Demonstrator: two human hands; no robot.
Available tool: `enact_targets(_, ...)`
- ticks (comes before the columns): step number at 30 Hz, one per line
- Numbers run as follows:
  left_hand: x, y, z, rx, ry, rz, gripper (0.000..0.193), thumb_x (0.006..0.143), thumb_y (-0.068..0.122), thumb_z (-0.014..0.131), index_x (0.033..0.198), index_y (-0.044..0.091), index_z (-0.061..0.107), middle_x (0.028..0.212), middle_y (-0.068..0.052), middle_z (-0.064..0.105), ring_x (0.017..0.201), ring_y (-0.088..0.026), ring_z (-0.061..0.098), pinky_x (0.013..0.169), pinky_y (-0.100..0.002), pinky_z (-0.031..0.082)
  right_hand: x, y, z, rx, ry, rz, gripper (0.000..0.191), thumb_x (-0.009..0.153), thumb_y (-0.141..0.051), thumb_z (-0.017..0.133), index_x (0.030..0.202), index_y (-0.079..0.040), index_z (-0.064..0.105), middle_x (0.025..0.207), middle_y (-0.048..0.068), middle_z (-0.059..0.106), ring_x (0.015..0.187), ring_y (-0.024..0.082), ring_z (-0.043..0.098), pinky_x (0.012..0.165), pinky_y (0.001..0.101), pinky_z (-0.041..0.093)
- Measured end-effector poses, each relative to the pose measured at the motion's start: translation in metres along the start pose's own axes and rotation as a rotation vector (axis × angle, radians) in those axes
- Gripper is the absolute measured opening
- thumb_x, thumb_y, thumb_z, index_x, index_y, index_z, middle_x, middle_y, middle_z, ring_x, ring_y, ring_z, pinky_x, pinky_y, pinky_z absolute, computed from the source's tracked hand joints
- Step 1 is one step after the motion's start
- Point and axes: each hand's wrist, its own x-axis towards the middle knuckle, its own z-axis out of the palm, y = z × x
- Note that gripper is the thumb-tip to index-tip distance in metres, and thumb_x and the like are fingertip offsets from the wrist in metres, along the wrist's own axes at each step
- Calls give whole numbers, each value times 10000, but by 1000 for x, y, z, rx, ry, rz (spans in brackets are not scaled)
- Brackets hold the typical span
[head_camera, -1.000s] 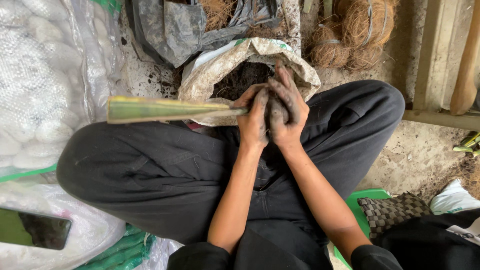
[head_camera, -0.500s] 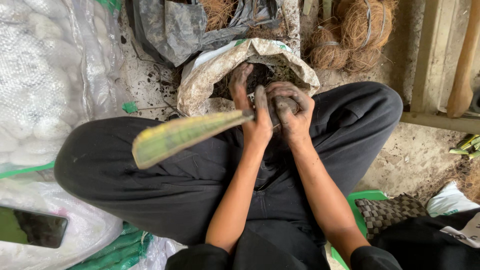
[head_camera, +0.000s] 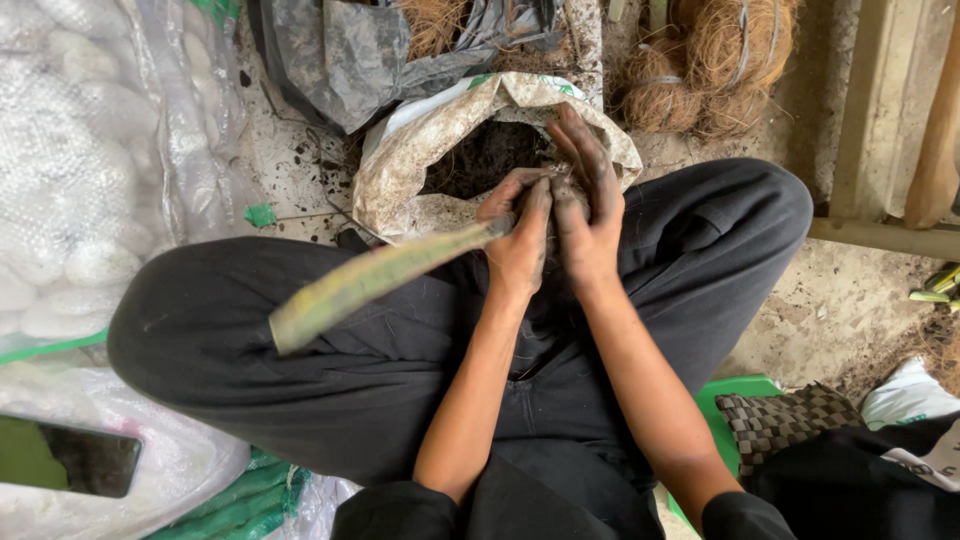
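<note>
So, a person sits cross-legged on a dirty concrete floor (head_camera: 840, 300), black trousers (head_camera: 300, 340), both forearms stretched forward over the lap. Left hand (head_camera: 520, 235) and right hand (head_camera: 585, 215) are pressed together, both smeared with dark soil. The left hand is closed around the base of a long flat leaf (head_camera: 370, 280), yellow-green, which sticks out to the person's left and slightly down, across the left thigh. The right hand cups against the left from the other side, fingers (head_camera: 590, 150) partly extended upward; it seems to press on the same leaf base, but what it actually clasps is hidden between the palms, so I cannot tell.

Just beyond the hands stands an open white sack (head_camera: 420, 150) with its rim rolled down, dark soil (head_camera: 480, 160) inside. The hands hover over its near edge, touching or nearly touching the rim.

Behind the sack lies a crumpled grey plastic sheet (head_camera: 340, 60) with brown fibre in it. Bundles of coconut husk (head_camera: 720, 60) sit further right, beside a wooden post (head_camera: 885, 110). At the person's left, big clear bags (head_camera: 90, 170) of pale lumps. A green woven bag (head_camera: 240, 505) peeks out under the left knee. On the right, a green seat (head_camera: 735, 395) with a checked cushion (head_camera: 790, 425).
</note>
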Motion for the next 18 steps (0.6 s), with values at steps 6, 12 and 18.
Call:
enact_targets(6, 8, 22, 8, 988, 82, 687, 446, 1126, 443, 346, 1318, 103, 561, 1452, -169, 488, 1434, -369, 399, 1229, -595, 310, 0, 20, -27, 818, -186, 353, 560, 933, -358, 697, 1347, 12, 624, 1304, 178, 657, 1133, 250, 665, 967, 351, 569)
enact_targets(12, 14, 28, -2, 782, 54, 541, 526, 1182, 433, 388, 1614, 148, 299, 1601, -152, 320, 1534, -292, 359, 1307, -536, 359, -13, 53, -33, 298, -118, 328, 349, 918, -161, 654, 1146, 97, 704, 1025, 130, 697, 844, 178, 639, 764, 301, 540)
enact_targets(18, 13, 20, -7, 428, 7, 300, 527, 1067, 463, 603, 1401, 55, 580, 1474, -178, 567, 1451, -285, 512, 1273, -492, 401, -17, 27, -18, -22, -18, -160, 443, 1012, -331, 515, 1206, 21, 702, 1291, 175, 641, 1218, 247, 579, 1107, 378, 440)
